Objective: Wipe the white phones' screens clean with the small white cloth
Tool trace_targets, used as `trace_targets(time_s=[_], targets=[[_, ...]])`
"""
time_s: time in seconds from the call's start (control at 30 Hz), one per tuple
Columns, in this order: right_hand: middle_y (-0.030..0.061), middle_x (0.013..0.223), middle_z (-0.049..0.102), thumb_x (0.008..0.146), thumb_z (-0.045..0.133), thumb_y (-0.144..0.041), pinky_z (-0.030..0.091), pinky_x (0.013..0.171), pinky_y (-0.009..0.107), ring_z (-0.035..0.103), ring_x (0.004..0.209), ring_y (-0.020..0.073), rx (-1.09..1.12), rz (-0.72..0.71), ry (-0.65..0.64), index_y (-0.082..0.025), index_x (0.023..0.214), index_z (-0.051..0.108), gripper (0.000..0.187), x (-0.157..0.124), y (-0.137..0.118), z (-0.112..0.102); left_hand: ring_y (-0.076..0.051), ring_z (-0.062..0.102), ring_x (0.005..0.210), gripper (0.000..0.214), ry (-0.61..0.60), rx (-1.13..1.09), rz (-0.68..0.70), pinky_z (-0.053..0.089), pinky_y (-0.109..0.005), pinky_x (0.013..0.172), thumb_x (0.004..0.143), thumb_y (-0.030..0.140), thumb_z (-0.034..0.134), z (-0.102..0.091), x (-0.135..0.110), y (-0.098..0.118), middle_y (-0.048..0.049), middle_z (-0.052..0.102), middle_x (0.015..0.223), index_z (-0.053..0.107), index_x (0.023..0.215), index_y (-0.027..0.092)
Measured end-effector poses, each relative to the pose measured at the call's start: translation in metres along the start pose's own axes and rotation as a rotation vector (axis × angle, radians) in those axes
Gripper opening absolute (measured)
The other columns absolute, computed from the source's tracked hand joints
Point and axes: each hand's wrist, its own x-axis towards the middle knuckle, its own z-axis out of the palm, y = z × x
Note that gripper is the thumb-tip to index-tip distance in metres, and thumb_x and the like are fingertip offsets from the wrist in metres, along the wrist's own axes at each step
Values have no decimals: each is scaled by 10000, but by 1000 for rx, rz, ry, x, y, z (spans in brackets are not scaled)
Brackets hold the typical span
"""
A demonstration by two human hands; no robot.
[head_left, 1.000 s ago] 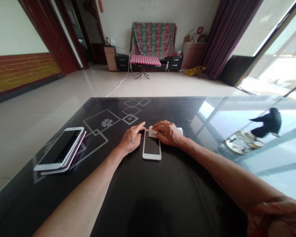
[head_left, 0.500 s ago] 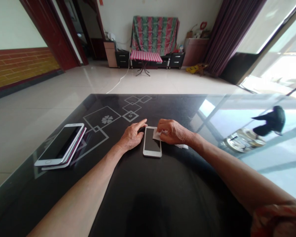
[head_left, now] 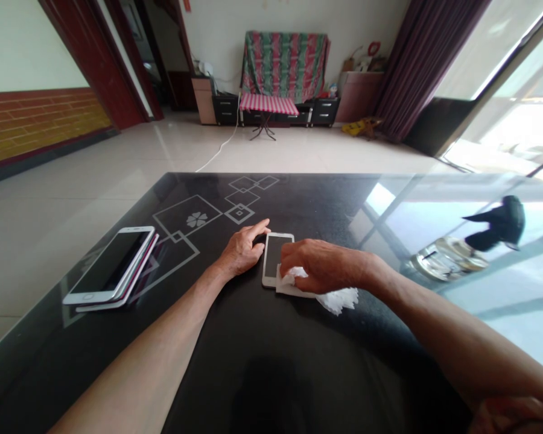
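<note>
A white smartphone (head_left: 276, 250) lies face up on the black table (head_left: 235, 374), its dark screen partly covered. My right hand (head_left: 314, 264) is closed on a white tissue (head_left: 339, 299) and presses it over the phone's lower right part. Part of the tissue trails onto the tabletop at the right. At the phone's left edge rests my left hand (head_left: 243, 248), fingers stretched out and thumb apart, with its fingertips by the upper left corner.
Several phones are stacked at the left, a white one (head_left: 111, 265) on top. A clear spray bottle (head_left: 447, 258) with a black head stands at the right. Beyond the table is a small stand with a striped pink cloth (head_left: 269, 104).
My right hand has slid the tissue from the phone's upper right down to its lower right, and more of the tissue shows. My left hand has stayed in place.
</note>
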Motion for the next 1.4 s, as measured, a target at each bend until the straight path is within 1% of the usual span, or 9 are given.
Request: trace_targets(time_s=[0.1, 0.4, 0.53, 0.7, 0.83, 0.93, 1.03, 1.23, 1.4], targets=[[31, 891, 649, 711, 584, -61, 463, 730, 259, 611, 799, 166, -53, 62, 42, -218, 910, 697, 278, 3, 10, 3, -155, 576, 1154, 615, -10, -1, -2, 397, -291, 1073, 722, 78, 491, -1, 0, 0, 2, 672, 1180, 496, 1326, 196], [100, 1049, 621, 814, 499, -69, 428, 859, 329, 546, 924, 204, -258, 160, 385, -176, 1007, 660, 273, 21, 55, 39, -163, 593, 1133, 614, 9, -30, 0, 417, -299, 1055, 726, 72, 529, 2, 0, -3, 2, 672, 1177, 497, 1320, 224], [79, 1044, 633, 776, 493, -36, 431, 858, 327, 543, 901, 196, -235, 58, 369, -185, 991, 660, 310, 20, 52, 40, -167, 590, 1137, 608, 7, -45, -2, 409, -302, 1061, 730, 69, 530, 2, 1, -4, 3, 676, 1169, 497, 1319, 216], [50, 917, 646, 710, 509, -22, 454, 818, 293, 573, 850, 175, -112, -51, 245, -188, 862, 670, 277, 18, 27, 29, -183, 578, 1159, 622, -21, -40, -17, 392, -318, 1076, 719, 63, 512, -1, 1, -3, -3, 680, 1170, 494, 1327, 193], [35, 903, 654, 695, 516, -17, 468, 801, 271, 590, 889, 166, 1, -131, 160, -195, 845, 669, 279, 14, 5, 23, -175, 584, 1149, 641, -26, -47, -40, 403, -306, 1064, 708, 58, 493, -2, 2, -1, 7, 683, 1166, 492, 1332, 202], [23, 883, 664, 682, 525, 1, 470, 782, 249, 596, 879, 155, 47, -161, 121, -192, 844, 671, 291, 13, 1, 22, -169, 582, 1154, 641, -34, -50, -54, 402, -296, 1064, 709, 56, 488, -3, 2, -1, 10, 680, 1173, 494, 1332, 203], [24, 910, 674, 706, 526, 0, 466, 809, 256, 602, 876, 153, 33, -154, 169, -191, 856, 677, 286, 16, 9, 26, -164, 579, 1162, 634, -43, -69, -61, 389, -292, 1075, 715, 51, 488, -4, 2, -1, 0, 680, 1175, 489, 1336, 181], [63, 1017, 679, 767, 502, -17, 443, 877, 321, 600, 920, 186, -119, -33, 379, -173, 942, 680, 295, 26, 42, 42, -143, 587, 1154, 609, -34, -86, -77, 384, -264, 1079, 736, 52, 501, -4, 3, -2, 17, 689, 1155, 496, 1328, 193], [93, 1088, 668, 798, 466, -23, 434, 895, 363, 589, 976, 214, -170, 34, 458, -162, 1031, 666, 337, 31, 58, 48, -148, 593, 1149, 610, -30, -97, -85, 394, -260, 1073, 734, 50, 508, -3, 3, -4, 25, 690, 1153, 505, 1324, 205]])
